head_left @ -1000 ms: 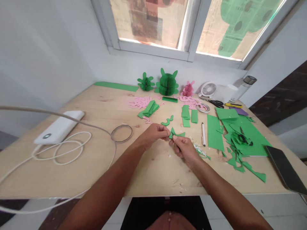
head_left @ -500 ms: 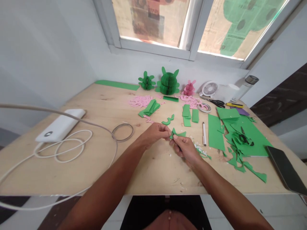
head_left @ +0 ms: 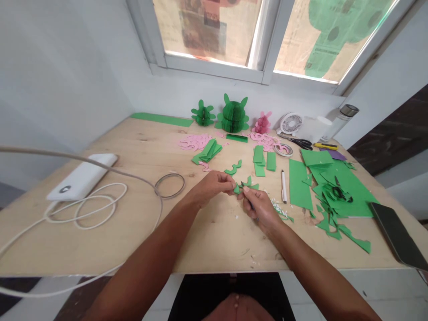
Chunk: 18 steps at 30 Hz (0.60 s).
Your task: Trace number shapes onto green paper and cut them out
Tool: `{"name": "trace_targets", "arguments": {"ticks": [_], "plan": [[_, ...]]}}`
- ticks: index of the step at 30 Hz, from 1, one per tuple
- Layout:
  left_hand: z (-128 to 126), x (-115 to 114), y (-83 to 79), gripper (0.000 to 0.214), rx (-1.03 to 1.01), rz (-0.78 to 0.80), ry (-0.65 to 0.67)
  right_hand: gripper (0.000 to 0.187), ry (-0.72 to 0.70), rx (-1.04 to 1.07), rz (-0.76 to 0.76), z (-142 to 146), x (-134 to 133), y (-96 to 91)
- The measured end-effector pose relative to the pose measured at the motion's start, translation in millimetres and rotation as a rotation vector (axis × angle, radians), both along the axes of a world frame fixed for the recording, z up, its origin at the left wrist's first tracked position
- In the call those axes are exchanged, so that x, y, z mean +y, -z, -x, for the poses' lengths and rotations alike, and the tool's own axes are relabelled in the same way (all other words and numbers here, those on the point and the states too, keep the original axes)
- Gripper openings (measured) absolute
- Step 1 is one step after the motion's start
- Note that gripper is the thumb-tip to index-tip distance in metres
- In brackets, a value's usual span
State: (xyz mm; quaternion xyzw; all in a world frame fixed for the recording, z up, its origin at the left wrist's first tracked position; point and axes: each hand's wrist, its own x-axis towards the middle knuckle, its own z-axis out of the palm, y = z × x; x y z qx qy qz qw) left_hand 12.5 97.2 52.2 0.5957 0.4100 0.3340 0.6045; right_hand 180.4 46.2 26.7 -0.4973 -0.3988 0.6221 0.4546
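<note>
My left hand (head_left: 219, 183) is closed, its thumb and fingertips pinching a small green paper piece (head_left: 237, 189). Close beside it, my right hand (head_left: 259, 204) is closed around a slim dark tool (head_left: 252, 206); its narrow tip shows between the hands against the paper, and its exact kind is mostly hidden by the fingers. A curved green paper strip (head_left: 248, 181) sticks up at the right fingertips. Just beyond the hands lies a wavy green cut-out (head_left: 233, 168) on the table.
Folded green strips (head_left: 207, 151), pink cut-outs (head_left: 195, 141) and honeycomb paper figures (head_left: 235, 117) sit farther back. A white pen (head_left: 284, 187), green sheets (head_left: 359, 187), scissors (head_left: 339, 192) and a phone (head_left: 397, 234) lie right. A power bank (head_left: 83, 176) and cable are left.
The green paper between my hands has shifted, and a curved strip now stands up beside the right fingertips. Both hands stay in nearly the same place; the view has moved slightly.
</note>
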Motion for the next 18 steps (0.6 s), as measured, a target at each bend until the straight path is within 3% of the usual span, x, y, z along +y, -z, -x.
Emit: {"name": "trace_targets", "arguments": {"ticks": [4,8,11,15,18], "plan": [[8,6,2.9,0.015,0.049,-0.038,-0.016,0.047,0.143,0.092,-0.064,-10,4,-9.9],[2,3,8.1,0.016,0.113,-0.063,0.094,0.045,0.319,0.211,-0.173,-23,10,-15.7],[-10,-3,12.1,0.016,0.197,-0.13,0.181,0.043,0.365,0.24,-0.223,-27,12,-16.8],[-20,-5,19.5,0.017,0.509,-0.386,0.045,0.04,0.42,0.239,-0.248,-29,13,-17.7],[-25,-5,25.0,0.014,0.657,-0.46,-0.069,0.039,0.468,0.221,-0.232,-30,14,-18.8]]}}
